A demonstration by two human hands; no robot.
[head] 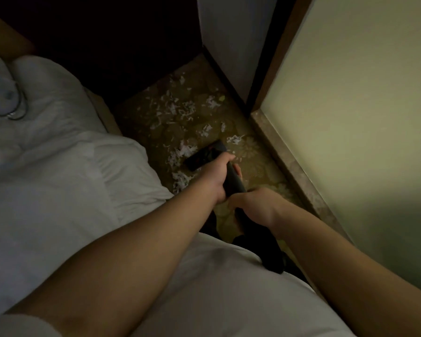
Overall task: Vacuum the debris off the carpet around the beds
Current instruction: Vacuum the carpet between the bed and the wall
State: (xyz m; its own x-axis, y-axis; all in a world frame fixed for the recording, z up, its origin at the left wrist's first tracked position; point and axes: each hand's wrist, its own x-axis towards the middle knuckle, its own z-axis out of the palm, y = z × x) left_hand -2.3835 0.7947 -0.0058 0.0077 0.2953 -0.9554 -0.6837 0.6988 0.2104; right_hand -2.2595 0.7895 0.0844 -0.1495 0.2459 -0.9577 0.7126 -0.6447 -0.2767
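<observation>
**Vacuum Head Working the Carpet Strip Beside the Bed**

The vacuum head (203, 156) is sitting flat on the carpet (255, 154) in the narrow strip between the bed (58, 154) and the wall ledge (289, 166). It is resting at the near edge of the debris (182, 110), touching the closest clump. The head is dark, low and wide. It is lying at an angle across the strip, probably so that its width is covering more of the floor.

The debris is showing as white shredded scraps, thickest ahead of the head. Most of it is still lying on the carpet, so the job appears to be at an early stage here.

The left hand (216, 176) is gripping the dark tube (233, 182) low down, its fingers (226, 158) wrapping round it to steer. The right hand (255, 207) is holding the tube just behind, fingers curling round it, likely supplying the push.

The room is dim, so finer detail is not showing.
</observation>
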